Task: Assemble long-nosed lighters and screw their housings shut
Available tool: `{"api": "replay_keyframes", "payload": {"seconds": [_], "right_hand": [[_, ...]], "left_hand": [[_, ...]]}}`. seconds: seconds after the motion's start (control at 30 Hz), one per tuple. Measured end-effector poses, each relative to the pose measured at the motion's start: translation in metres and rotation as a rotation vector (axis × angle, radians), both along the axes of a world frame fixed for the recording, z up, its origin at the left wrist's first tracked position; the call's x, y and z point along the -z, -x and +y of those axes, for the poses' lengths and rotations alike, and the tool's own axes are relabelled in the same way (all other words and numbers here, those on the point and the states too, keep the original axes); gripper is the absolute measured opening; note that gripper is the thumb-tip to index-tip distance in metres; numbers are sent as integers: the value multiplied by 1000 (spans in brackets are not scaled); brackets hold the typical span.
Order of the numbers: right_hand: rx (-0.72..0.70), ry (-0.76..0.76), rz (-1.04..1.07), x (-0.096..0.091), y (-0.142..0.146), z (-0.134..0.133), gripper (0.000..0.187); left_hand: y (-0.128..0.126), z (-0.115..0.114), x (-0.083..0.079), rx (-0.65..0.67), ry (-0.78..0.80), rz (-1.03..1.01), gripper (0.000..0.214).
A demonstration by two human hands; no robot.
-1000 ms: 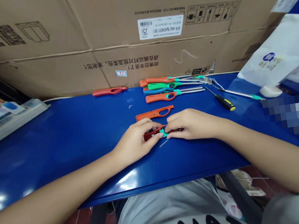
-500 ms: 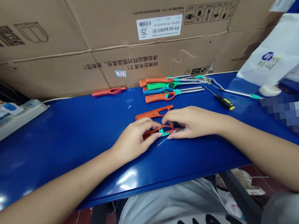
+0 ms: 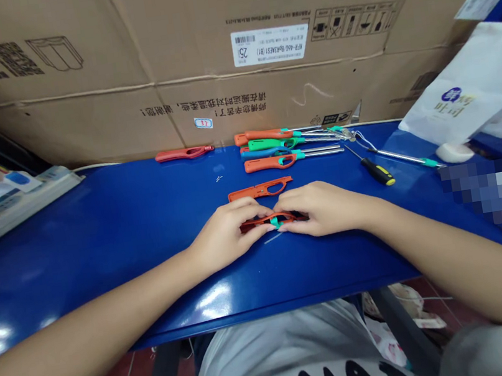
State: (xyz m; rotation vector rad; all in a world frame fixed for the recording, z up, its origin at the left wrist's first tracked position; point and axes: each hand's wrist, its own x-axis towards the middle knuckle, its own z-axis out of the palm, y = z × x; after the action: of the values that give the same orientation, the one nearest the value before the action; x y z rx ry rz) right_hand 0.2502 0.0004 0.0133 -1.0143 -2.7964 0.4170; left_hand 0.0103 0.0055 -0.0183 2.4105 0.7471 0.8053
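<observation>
Left grip (image 3: 227,234) and right grip (image 3: 323,208) pinch an orange lighter shell (image 3: 256,221) with a green part (image 3: 275,222) at its middle over the blue worktop (image 3: 111,234), a second orange shell (image 3: 256,191) lying just beyond, long-necked lighters (image 3: 267,164) farther back, black-and-yellow screwdriver (image 3: 375,170) off right, cardboard box (image 3: 192,46) behind.

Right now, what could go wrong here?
The green piece between the left hand and right hand might slip out of line with the orange shell. The thin strip, close to both hands, could get brushed aside. The tiny pale bits lying loose could easily be lost.
</observation>
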Motion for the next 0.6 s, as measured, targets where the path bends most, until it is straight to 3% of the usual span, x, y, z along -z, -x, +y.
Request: {"api": "replay_keyframes", "payload": {"seconds": [0.23,0.47,0.6], "right_hand": [[17,8,6,-3,-7,5,20],[44,30,19,-5,-2,0,20],[58,23,19,-4,-4,2,24]], "left_hand": [[2,2,-2,25,4,2,28],[1,6,0,-45,307,-65,25],[2,9,1,-37,375,-80,27]]}}
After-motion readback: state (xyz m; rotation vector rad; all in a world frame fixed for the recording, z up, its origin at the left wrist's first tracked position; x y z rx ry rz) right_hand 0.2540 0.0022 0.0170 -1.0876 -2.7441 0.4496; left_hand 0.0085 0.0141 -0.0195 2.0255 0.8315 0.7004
